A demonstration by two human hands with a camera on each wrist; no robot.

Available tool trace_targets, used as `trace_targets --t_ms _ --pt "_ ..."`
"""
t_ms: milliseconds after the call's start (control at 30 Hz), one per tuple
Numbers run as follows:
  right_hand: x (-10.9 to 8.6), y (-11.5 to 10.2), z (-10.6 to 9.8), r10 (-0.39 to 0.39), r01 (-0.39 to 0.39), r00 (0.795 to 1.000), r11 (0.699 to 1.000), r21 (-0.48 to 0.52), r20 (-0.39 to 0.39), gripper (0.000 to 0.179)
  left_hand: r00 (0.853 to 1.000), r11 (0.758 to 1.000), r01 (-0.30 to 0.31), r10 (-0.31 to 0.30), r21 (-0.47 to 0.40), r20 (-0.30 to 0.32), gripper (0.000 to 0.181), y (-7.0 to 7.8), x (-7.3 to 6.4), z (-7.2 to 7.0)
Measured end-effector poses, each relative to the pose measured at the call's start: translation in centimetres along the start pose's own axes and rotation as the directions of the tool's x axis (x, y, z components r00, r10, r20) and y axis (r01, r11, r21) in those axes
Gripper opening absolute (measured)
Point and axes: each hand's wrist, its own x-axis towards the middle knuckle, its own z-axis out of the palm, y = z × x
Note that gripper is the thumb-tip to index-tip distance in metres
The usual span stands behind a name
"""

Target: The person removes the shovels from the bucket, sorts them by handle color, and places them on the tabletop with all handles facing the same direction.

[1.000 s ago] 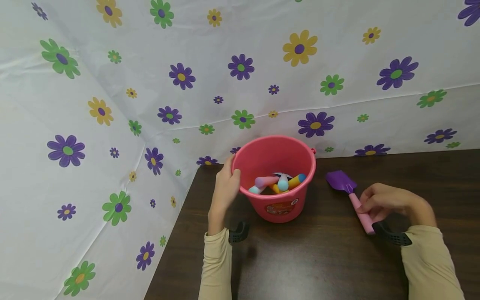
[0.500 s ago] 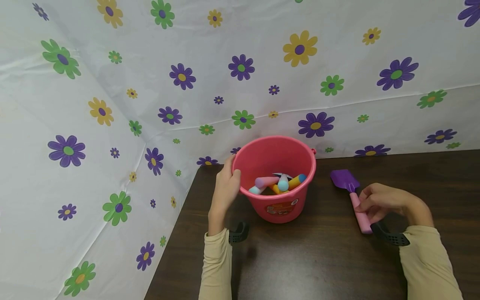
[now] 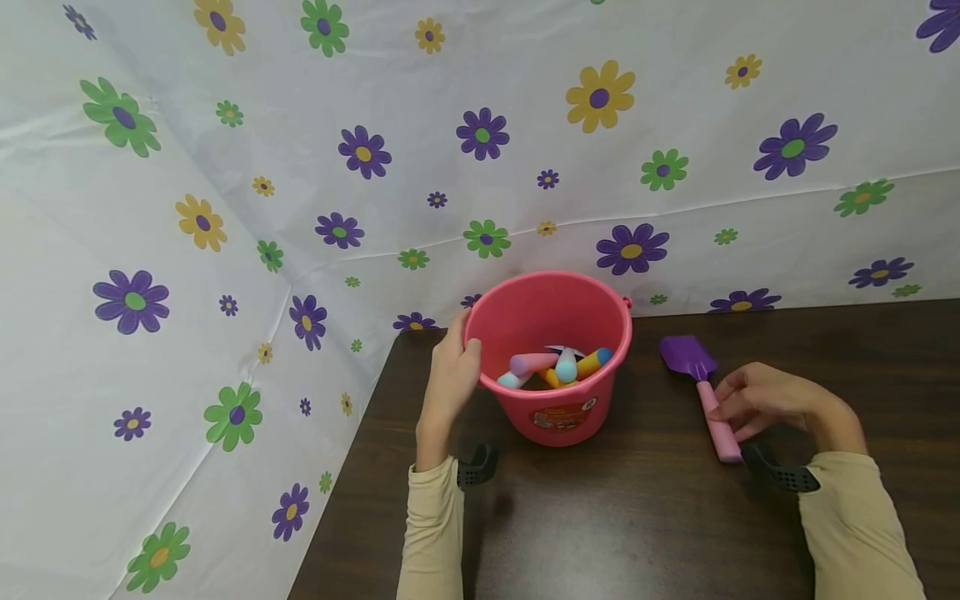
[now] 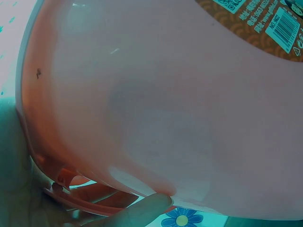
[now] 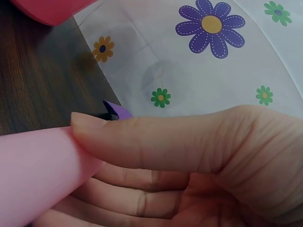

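A pink bucket [image 3: 555, 417] stands on the dark wooden table, tipped slightly in the head view so its inside shows. My left hand [image 3: 453, 371] grips its left rim, thumb over the edge; in the left wrist view the bucket wall [image 4: 156, 109] fills most of the picture and a fingertip [image 4: 161, 203] presses its outside. To the right, my right hand [image 3: 772, 400] holds a toy shovel by its pink handle [image 3: 718, 423], with the purple blade [image 3: 686, 356] pointing away. The right wrist view shows the thumb [image 5: 142, 142] along one side of the handle and fingers under it.
Several handled toys [image 3: 566, 365] in pink, light blue, white and orange lie inside the bucket. A white sheet with flowers [image 3: 525, 183] hangs behind and left of the table [image 3: 637, 508]. A black band [image 3: 780, 473] sits on the right wrist.
The right hand and shovel have shifted slightly, the handle's lower end going left and the blade a little right. The left hand and bucket have stayed in place.
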Motion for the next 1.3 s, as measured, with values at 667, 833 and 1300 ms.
trace_targets --t_ms 667,833,1300 --pt "-2.7 -3.4 -0.5 -0.24 0.182 0.859 0.969 -0.17 -0.451 0.059 1.0 1.0 -0.004 0.004 -0.012 -0.002 0.054 0.0 0.0 -0.1" --pt "-4.2 -5.2 0.2 -0.277 0.259 0.785 0.959 -0.113 -0.554 0.063 1.0 1.0 0.001 -0.001 -0.019 0.002 0.054 -0.2 0.1 0.1" --pt "-6.4 -11.6 3.8 -0.503 0.582 0.632 0.81 -0.068 -0.59 0.026 1.0 1.0 0.006 -0.006 -0.016 0.004 0.054 -0.1 0.1 0.1"
